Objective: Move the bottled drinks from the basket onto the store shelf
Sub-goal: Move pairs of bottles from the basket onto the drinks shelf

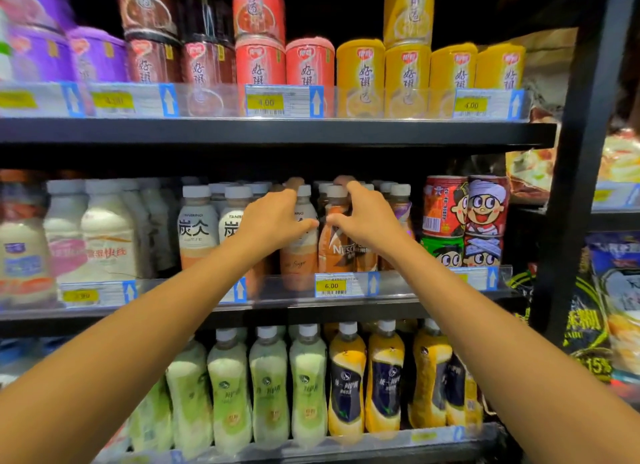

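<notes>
- Left hand [273,217] curls over a latte bottle [299,255], thumb on its front, on the middle shelf [346,311].
- Right hand [369,219] grips the Nescafé bottle [334,252], just beside, at the latte bottle's 3 o'clock.

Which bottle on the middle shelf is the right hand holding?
The orange-brown Nescafé bottle, gripped by the right hand; the left hand grips a white-and-peach bottle beside it.
</notes>
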A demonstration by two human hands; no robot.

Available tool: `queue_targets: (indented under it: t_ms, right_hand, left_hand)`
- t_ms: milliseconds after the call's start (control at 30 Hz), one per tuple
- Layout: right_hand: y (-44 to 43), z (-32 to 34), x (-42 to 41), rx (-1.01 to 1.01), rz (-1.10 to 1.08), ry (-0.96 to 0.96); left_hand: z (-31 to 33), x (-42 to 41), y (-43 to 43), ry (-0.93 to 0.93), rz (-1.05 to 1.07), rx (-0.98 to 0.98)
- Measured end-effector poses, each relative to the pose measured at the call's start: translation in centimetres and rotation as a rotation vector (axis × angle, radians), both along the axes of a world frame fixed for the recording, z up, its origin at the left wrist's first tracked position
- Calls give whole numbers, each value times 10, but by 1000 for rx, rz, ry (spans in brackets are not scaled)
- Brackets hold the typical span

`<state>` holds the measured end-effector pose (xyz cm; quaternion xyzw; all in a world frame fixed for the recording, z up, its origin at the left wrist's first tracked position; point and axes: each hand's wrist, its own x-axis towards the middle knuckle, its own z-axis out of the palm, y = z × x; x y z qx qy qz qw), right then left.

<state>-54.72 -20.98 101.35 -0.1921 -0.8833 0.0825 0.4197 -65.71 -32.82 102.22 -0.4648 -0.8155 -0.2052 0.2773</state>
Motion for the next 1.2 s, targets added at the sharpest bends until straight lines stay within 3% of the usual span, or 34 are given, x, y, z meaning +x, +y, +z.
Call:
queue_targets:
  t_ms: [200, 367, 467, 967, 1200]
  right_hand:
    - [-7, -4, -15, 63, -86, 26]
    - [-9, -4, -13, 101, -134, -132]
    - [-10, -6, -8, 185, -177, -203]
    - [-12, -8, -7, 296, -246, -211]
    - [-14, -9, -6, 332, -265, -205]
  left_hand:
    - [0, -9, -1, 97, 11, -27]
    - [1, -12, -5, 192, 56, -107]
    - [-4, -9, -8, 173, 55, -135]
    - [-2, -7, -10, 29, -81, -65]
    - [-6, -6, -10, 82, -27, -77]
